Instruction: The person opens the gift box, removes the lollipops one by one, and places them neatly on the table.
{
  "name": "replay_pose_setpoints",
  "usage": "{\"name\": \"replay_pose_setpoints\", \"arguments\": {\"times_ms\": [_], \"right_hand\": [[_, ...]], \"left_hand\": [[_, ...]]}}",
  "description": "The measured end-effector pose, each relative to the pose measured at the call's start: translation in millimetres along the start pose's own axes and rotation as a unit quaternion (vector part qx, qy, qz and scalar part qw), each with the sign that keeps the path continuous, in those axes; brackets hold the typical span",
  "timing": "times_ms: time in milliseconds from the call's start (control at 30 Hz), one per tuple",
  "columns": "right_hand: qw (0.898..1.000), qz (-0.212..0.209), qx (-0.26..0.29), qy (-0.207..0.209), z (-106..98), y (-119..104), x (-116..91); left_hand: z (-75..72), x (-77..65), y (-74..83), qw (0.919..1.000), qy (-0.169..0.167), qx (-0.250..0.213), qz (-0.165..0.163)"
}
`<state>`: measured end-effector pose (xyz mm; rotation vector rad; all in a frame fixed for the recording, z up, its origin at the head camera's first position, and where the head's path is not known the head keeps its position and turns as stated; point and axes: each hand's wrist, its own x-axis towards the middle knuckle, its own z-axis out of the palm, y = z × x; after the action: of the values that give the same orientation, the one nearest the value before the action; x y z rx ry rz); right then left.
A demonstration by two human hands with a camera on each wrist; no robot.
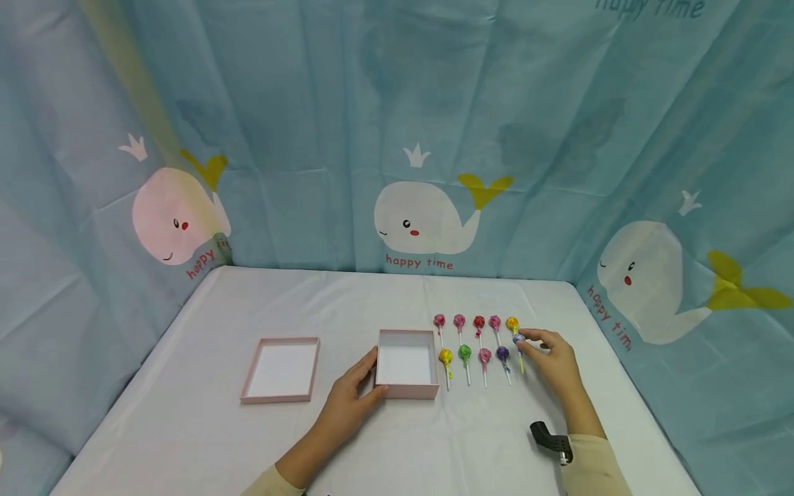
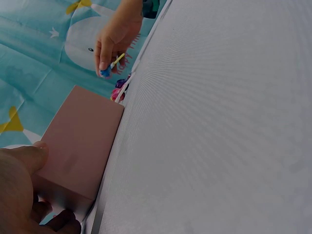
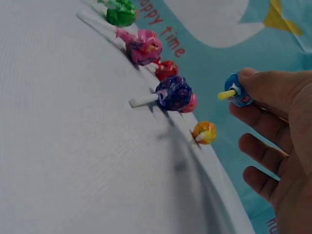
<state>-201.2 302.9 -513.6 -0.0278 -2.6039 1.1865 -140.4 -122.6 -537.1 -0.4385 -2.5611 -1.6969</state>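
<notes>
My right hand point(image 1: 554, 362) pinches a blue lollipop point(image 3: 238, 90) with a yellow stick between thumb and index finger, lifted off the table. Its other fingers are loosely bent in the right wrist view. On the left, my left hand point(image 1: 349, 403) holds the left side of an open pink box point(image 1: 406, 392), thumb near the front corner; the white inside has nothing in it. Between box and right hand lie lollipops in two rows, among them a purple one point(image 1: 502, 353), a green one point(image 1: 464, 351) and a yellow-orange one point(image 1: 511, 322) at the far right end.
A pink box lid point(image 1: 276, 399) lies inside-up to the left of the box. All of this is on a white-covered table point(image 1: 186, 427). A blue curtain point(image 1: 298, 207) printed with whales hangs round the back and sides. A black device point(image 1: 548, 439) sits at the right wrist.
</notes>
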Motion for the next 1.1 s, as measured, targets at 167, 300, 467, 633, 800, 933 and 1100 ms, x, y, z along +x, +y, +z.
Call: {"name": "replay_pose_setpoints", "arguments": {"times_ms": [167,300,467,633,800,933,1100], "right_hand": [[0.999,0.027,-0.012,-0.021,-2,8,0],[0.998,0.041,-0.015,-0.041,-2,14,1],[0.997,0.042,-0.025,-0.058,-1,19,2],[0.997,0.029,-0.039,-0.06,0,23,2],[0.996,0.017,-0.062,-0.056,2,26,3],[0.995,0.003,-0.074,-0.061,4,27,3],[0.995,-0.003,-0.069,-0.066,4,28,2]], "left_hand": [[0.2,-0.4,0.8,1.0,0.0,0.005,0.002],[0.0,0.0,1.4,0.9999,0.003,0.008,0.007],[-0.1,0.6,2.0,0.9999,0.002,0.01,0.005],[0.1,0.3,1.9,0.9999,0.001,0.01,0.003],[-0.4,-0.6,3.5,1.0,0.0,0.008,0.002],[-0.5,-1.0,3.8,0.9999,0.001,0.011,0.004],[0.9,-1.6,1.9,0.9999,0.005,0.01,0.007]]}}
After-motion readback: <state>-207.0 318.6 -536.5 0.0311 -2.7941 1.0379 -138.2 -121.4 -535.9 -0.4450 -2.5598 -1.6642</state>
